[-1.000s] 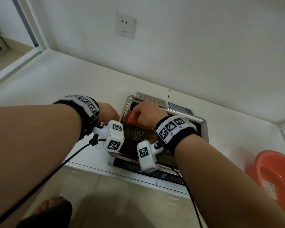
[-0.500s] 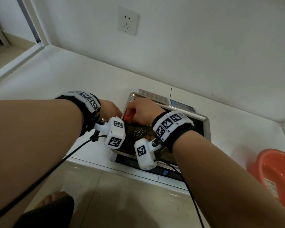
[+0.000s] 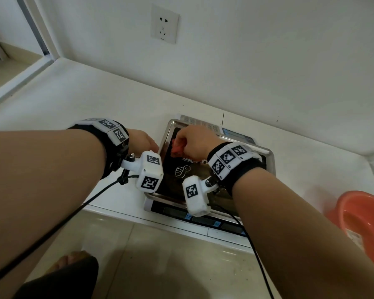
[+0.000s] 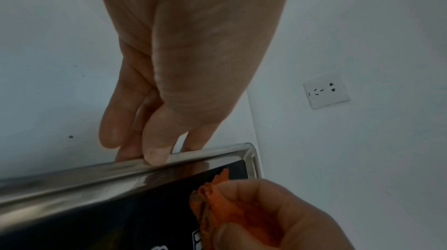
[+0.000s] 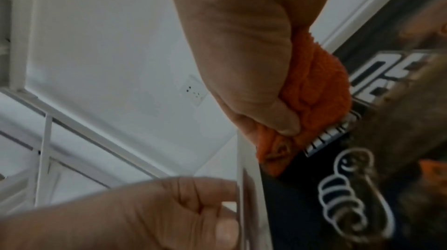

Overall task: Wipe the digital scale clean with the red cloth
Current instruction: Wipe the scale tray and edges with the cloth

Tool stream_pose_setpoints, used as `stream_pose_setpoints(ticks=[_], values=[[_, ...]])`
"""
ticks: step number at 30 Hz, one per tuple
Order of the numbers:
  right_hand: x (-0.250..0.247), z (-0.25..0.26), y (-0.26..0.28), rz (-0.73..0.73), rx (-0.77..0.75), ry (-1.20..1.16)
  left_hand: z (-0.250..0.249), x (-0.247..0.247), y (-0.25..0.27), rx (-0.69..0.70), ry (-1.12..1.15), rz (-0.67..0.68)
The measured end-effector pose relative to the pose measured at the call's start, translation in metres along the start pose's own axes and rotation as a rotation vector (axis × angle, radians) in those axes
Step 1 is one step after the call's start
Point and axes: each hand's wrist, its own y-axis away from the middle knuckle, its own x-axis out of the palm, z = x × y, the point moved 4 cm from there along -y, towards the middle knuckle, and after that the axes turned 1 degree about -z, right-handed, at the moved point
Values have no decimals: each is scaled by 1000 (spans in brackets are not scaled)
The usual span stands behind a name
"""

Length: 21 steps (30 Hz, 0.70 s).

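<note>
The digital scale [image 3: 267,157] sits on a white counter, its steel tray carrying a black sheet [image 3: 173,184] with a thumbs-up logo. My right hand [image 3: 192,145] grips the bunched red cloth [image 3: 177,149] and presses it on the far left part of the sheet. The right wrist view shows the cloth [image 5: 316,89] squeezed between thumb and fingers beside the tray rim [image 5: 249,187]. My left hand [image 3: 141,141] holds the tray's left rim [image 4: 72,179], thumb tip [image 4: 157,153] on top and fingers down the outer side.
A red plastic basin [image 3: 363,223] stands on the counter at the right. A wall socket [image 3: 164,23] is above the scale. The scale's display strip [image 3: 203,220] faces the counter's front edge. A window frame [image 3: 39,29] is at the far left; tiled floor lies below.
My right hand has rubbed the cloth a little left and back again near the tray's far left corner. The left hand has stayed on the rim.
</note>
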Motion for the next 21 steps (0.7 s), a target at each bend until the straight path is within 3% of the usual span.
stream_pose_setpoints(ticks=[6,9,14,19,21], values=[[21,19,0,106,-112,-18,-8,-1,2,19,-123,-35],[26,32,5,158,-202,95,-14,-1,8,33,-262,-59],[17,30,17,284,-186,202,-7,-1,6,9,-145,-38],[-4,7,9,39,-86,41,-7,0,5,11,-99,-39],[3,8,5,9,-78,11,-7,0,4,8,-98,-40]])
